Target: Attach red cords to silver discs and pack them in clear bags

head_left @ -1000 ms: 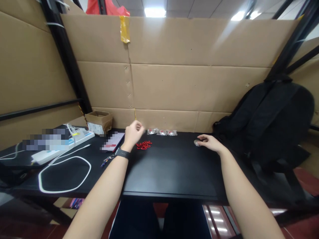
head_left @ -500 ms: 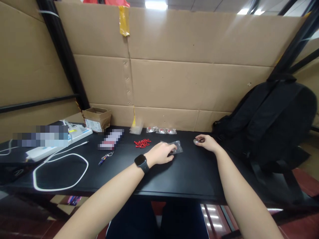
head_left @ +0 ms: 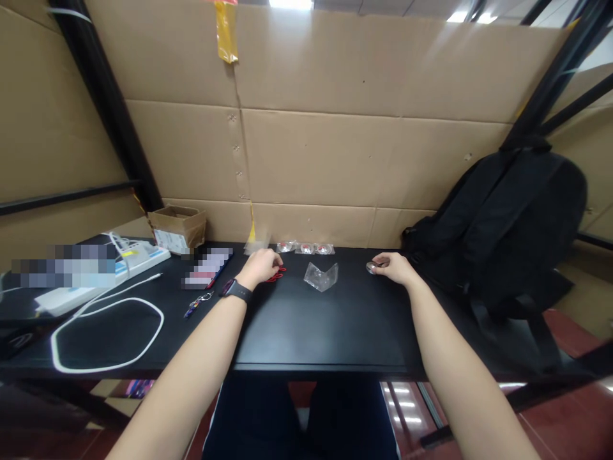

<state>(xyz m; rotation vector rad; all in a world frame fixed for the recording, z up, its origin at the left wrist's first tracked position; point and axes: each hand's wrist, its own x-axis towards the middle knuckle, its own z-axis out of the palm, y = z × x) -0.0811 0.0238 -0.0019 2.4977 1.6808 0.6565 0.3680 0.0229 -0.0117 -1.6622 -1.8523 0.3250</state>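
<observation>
My left hand (head_left: 261,266), with a dark watch on the wrist, rests on the black table (head_left: 311,326) with its fingers curled over a small heap of red pieces (head_left: 278,273). A clear plastic bag (head_left: 320,276) lies bent on the table just right of it, untouched. My right hand (head_left: 393,266) lies further right, fingers closed around a small round silvery object (head_left: 371,266). Three small clear packets with red contents (head_left: 305,248) sit in a row at the back edge.
A black backpack (head_left: 507,217) leans at the right. At the left are a white power strip (head_left: 96,278), a looped white cable (head_left: 105,332), a small cardboard box (head_left: 178,228), a phone-like item (head_left: 208,268) and a keyring (head_left: 196,305). Cardboard walls surround the table.
My left hand set a clear plastic bag down in the middle of the table, let go of it, then moved back left onto the red pieces. My right hand stayed put.
</observation>
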